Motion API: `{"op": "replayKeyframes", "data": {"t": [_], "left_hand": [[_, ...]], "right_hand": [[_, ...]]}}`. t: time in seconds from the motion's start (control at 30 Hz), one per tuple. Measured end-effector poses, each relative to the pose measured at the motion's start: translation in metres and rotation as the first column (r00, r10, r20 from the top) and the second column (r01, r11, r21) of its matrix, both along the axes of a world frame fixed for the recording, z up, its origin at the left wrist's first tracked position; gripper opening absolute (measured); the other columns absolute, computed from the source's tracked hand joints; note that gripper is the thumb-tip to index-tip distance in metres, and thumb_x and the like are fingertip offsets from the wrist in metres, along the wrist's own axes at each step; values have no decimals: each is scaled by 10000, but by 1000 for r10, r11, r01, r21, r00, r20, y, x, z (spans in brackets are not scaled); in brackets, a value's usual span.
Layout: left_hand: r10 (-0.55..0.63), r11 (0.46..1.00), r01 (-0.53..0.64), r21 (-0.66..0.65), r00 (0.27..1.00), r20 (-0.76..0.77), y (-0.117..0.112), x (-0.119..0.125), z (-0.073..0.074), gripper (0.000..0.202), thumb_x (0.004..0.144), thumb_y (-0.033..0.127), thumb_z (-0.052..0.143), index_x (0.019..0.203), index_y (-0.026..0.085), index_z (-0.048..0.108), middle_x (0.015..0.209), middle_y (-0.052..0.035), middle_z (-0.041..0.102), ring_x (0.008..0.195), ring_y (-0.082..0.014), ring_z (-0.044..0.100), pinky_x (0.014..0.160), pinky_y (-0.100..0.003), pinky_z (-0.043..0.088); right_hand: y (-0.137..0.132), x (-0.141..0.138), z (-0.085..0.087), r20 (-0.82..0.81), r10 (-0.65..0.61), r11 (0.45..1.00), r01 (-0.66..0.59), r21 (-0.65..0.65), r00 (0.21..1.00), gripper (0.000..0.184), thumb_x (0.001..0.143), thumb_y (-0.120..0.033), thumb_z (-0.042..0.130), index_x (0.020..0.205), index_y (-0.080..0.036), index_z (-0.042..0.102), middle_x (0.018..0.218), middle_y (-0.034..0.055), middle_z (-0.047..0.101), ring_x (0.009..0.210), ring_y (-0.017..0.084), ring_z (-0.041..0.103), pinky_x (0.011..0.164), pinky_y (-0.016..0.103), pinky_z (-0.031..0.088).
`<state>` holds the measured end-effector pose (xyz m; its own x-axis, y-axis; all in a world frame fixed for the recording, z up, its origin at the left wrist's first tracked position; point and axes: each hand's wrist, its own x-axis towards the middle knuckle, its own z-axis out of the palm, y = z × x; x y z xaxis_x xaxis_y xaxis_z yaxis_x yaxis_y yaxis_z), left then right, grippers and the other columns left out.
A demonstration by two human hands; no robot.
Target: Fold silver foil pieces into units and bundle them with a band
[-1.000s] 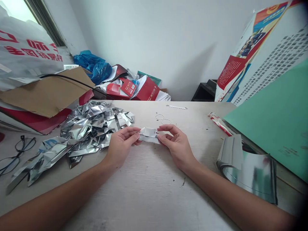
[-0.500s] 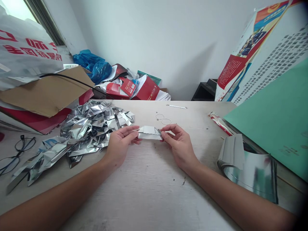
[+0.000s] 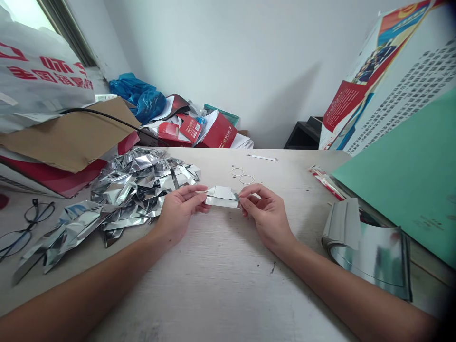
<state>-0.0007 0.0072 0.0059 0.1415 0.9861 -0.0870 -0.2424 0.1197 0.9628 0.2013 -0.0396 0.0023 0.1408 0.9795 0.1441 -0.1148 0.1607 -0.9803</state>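
Note:
A small folded piece of silvery foil packaging [image 3: 223, 197] is stretched between my two hands just above the table. My left hand [image 3: 181, 206] pinches its left end between thumb and fingers. At its right end, my right hand [image 3: 265, 211] grips the corner with thumb and forefinger. A heap of crumpled silver foil packets [image 3: 138, 183] lies beside my left hand. Behind the held piece rest two thin pale rings [image 3: 246, 179] and a narrow white strip [image 3: 262, 157].
Cardboard [image 3: 71, 137] and a white printed bag [image 3: 42, 71] are stacked at the left, with a dark cable [image 3: 32, 221] in front. On the right stand a rolled booklet [image 3: 370, 251], a green board [image 3: 409, 175] and a printed poster [image 3: 388, 85]. Red boxes [image 3: 217, 133] sit behind the table.
The held foil piece has tilted slightly, its right end a little lower. Both hands keep their grip and have hardly moved; the whole view has shifted very slightly.

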Motion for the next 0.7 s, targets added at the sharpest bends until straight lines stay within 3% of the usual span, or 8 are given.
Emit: {"op": "replayKeyframes", "data": {"t": [0.17, 0.37, 0.57, 0.7], "left_hand": [[10, 1000, -10, -17, 1000, -14, 1, 1, 1, 191, 697, 240, 842, 837, 129, 775, 813, -55, 727, 639, -144, 680, 628, -269, 521], [-51, 998, 51, -29, 999, -11, 0, -3, 3, 170, 698, 227, 822, 828, 120, 802, 826, -80, 741, 627, -162, 690, 634, -282, 524], [-164, 986, 165, -6, 983, 88, 0, -8, 2, 290, 697, 185, 830, 974, 100, 817, 865, -146, 777, 808, -235, 745, 772, -318, 560], [-118, 993, 117, 19, 989, 94, 0, -6, 1, 280, 684, 191, 877, 947, 115, 819, 843, -132, 783, 813, -224, 746, 795, -327, 571]], "right_hand": [[1, 0, -1, 25, 12, 998, -14, 59, 1000, 161, 804, -304, 732, 743, -167, 672, 1008, 32, 676, 699, 56, 553, 637, 213, 448], [2, 0, -2, 18, 36, 998, -37, 56, 999, 108, 806, -249, 695, 726, -176, 698, 887, 14, 651, 738, 81, 586, 708, 234, 462], [4, 3, -5, -102, 47, 998, -49, -26, 994, 106, 766, -201, 688, 858, -183, 737, 909, 27, 702, 839, 110, 610, 756, 229, 465], [3, 3, -5, -114, 77, 997, -80, -23, 990, 223, 672, -141, 752, 891, -185, 745, 937, 25, 708, 844, 103, 602, 738, 211, 466]]}}
